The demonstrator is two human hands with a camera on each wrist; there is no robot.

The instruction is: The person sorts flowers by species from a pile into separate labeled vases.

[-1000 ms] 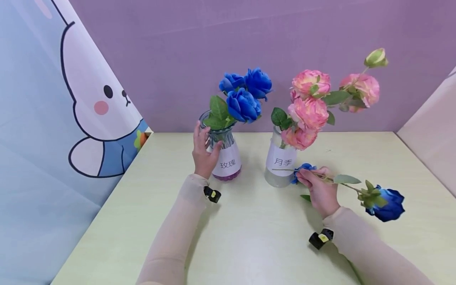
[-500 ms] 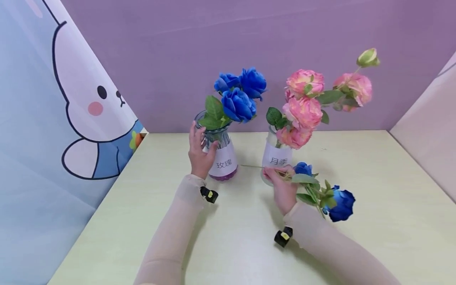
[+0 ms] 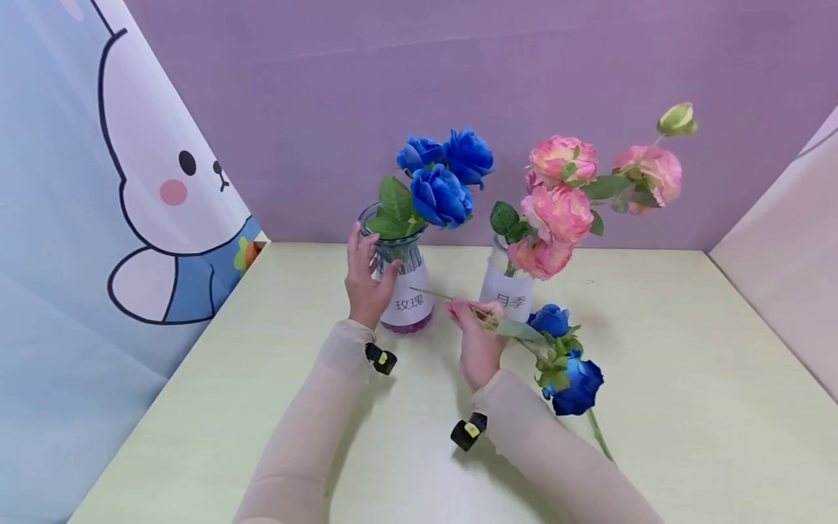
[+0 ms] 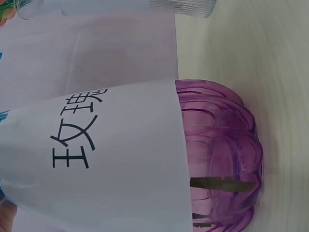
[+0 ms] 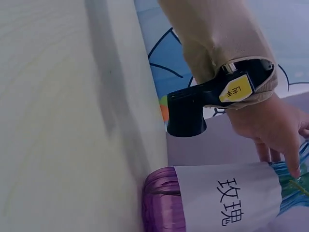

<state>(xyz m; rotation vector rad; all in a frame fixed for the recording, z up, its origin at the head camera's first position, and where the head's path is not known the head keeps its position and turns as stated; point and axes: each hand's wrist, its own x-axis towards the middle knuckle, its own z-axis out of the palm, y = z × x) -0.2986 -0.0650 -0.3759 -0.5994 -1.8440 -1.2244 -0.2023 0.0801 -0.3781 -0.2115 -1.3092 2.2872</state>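
In the head view my left hand (image 3: 369, 287) holds the neck of a glass vase (image 3: 411, 258) with a purple base, fingers at its far side and thumb in front. Several blue roses (image 3: 441, 196) stand in this vase. My right hand (image 3: 481, 346) pinches the stem of another blue rose (image 3: 572, 386); the bloom hangs to the right and the stem's tip points left, in front of the vase's paper label. The left wrist view shows the purple base (image 4: 217, 145) up close. In the right wrist view, the left hand (image 5: 277, 130) is at the vase neck.
A clear glass vase (image 3: 500, 255) with a paper label and pink flowers (image 3: 556, 211) stands just behind my right hand. One more blue rose (image 3: 550, 320) lies on the pale table (image 3: 661, 349) at the right. A purple backdrop (image 3: 294, 131) rises behind.
My right hand has moved left with the held rose, from the right side of the clear vase to in front of it. The left hand has stayed at the purple-based vase.
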